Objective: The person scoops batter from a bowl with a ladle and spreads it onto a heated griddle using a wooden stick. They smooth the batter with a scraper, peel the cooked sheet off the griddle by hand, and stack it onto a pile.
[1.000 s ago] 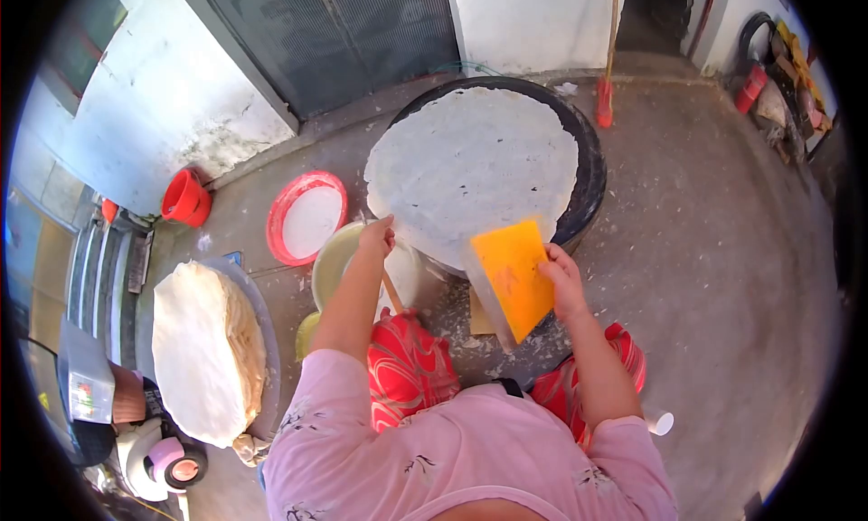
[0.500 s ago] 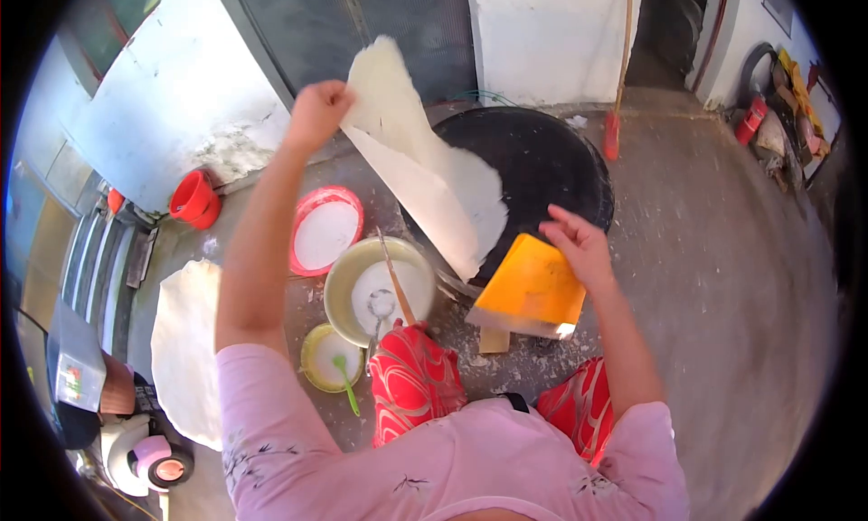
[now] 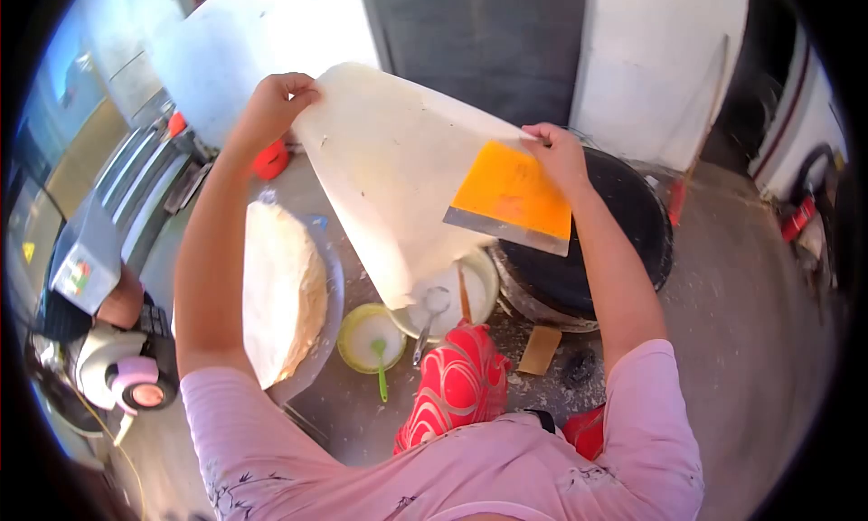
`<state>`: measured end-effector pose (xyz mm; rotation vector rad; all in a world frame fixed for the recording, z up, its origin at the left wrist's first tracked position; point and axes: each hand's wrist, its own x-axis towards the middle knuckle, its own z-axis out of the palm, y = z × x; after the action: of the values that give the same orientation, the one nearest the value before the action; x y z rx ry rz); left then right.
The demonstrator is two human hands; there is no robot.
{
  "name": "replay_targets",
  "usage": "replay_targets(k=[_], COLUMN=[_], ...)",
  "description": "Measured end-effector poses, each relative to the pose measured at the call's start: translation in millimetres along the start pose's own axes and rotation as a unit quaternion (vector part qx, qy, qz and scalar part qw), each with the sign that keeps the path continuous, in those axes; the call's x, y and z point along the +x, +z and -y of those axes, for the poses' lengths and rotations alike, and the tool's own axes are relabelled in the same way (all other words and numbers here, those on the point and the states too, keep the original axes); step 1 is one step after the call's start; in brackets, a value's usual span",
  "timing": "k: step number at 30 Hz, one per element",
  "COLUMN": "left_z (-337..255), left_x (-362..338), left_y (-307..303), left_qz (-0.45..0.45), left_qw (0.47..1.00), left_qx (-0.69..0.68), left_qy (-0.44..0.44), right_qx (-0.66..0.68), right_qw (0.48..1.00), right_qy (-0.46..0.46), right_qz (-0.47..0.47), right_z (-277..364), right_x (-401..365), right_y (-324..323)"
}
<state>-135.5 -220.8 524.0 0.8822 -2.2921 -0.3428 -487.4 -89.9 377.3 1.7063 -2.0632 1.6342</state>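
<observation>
A large, thin, pale pancake (image 3: 389,150) hangs in the air, stretched between my two hands. My left hand (image 3: 282,105) is closed, pinching its upper left edge between thumb and fingers. At its right corner, my right hand (image 3: 553,155) pinches the edge. That same hand has an orange scraper (image 3: 511,191) with a grey blade, hanging in front of the sheet. The round black griddle (image 3: 624,232) lies below and beyond my right forearm. Part of a large bowl of white batter (image 3: 493,291) is hidden under the pancake's lower tip.
At left, a stack of pale pancakes (image 3: 280,286) rests on a round board. A small yellow bowl (image 3: 348,345) contains white batter and a green spoon (image 3: 382,381). A metal ladle (image 3: 421,345) leans in the large bowl. A red bucket (image 3: 270,162) stands by the wall.
The pancake has come off the griddle and moved left. My right hand, earlier holding only the scraper, now grips the pancake's edge too. The view has turned left.
</observation>
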Motion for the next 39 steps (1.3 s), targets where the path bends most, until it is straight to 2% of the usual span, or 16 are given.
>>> replay_targets(k=[2,4,5,9,11,13,15,17,20,21,26,29,34,35,36,39], left_z=[57,104,111,88,74,67,91,121,162,173,213,215,233,236,233,225], left_x=[-2,-8,-17,-98,-159,-225,-285,-350,-427,-445,-493,-491,-507,-510,-511,-508], left_y=[-14,-42,-67,-147,-164,-159,-139,-116,-67,-48,-7,-7,-18,-17,-18,-20], left_qz=[-0.045,-0.166,-0.17,-0.367,-0.432,-0.435,-0.443,-0.377,-0.34,-0.339,-0.193,-0.156,-0.179,-0.176,-0.148,-0.091], left_qw=[0.997,0.981,0.976,0.926,0.895,0.885,0.874,0.903,0.922,0.918,0.907,0.893,0.889,0.89,0.885,0.874], left_qx=[0.036,-0.021,-0.06,-0.063,-0.075,0.065,0.132,0.196,0.098,0.044,0.161,0.131,0.21,0.209,0.224,0.277], left_qy=[-0.045,-0.097,-0.125,-0.06,-0.085,-0.151,-0.151,-0.057,-0.157,-0.2,-0.337,-0.402,-0.365,-0.366,-0.38,-0.39], right_qx=[-0.013,-0.022,-0.012,0.072,0.123,0.206,0.246,0.251,0.169,0.151,0.091,0.078,0.124,0.138,0.152,0.201], right_qw=[0.998,0.985,0.975,0.935,0.916,0.915,0.906,0.9,0.915,0.921,0.948,0.964,0.967,0.958,0.944,0.912], right_qy=[-0.062,-0.165,-0.212,-0.337,-0.376,-0.348,-0.326,-0.256,-0.29,-0.26,-0.167,-0.07,0.1,0.174,0.248,0.342], right_qz=[-0.001,-0.04,-0.062,-0.084,-0.072,0.016,0.111,0.249,0.225,0.25,0.256,0.244,0.2,0.18,0.158,0.099], right_z=[44,100,131,214,230,230,215,192,171,162,99,59,-22,-32,-40,-52], right_x=[17,29,32,13,-13,-40,-65,-90,-123,-130,-128,-114,-108,-108,-110,-119], right_y=[11,19,22,51,75,110,155,195,229,231,225,200,158,150,143,130])
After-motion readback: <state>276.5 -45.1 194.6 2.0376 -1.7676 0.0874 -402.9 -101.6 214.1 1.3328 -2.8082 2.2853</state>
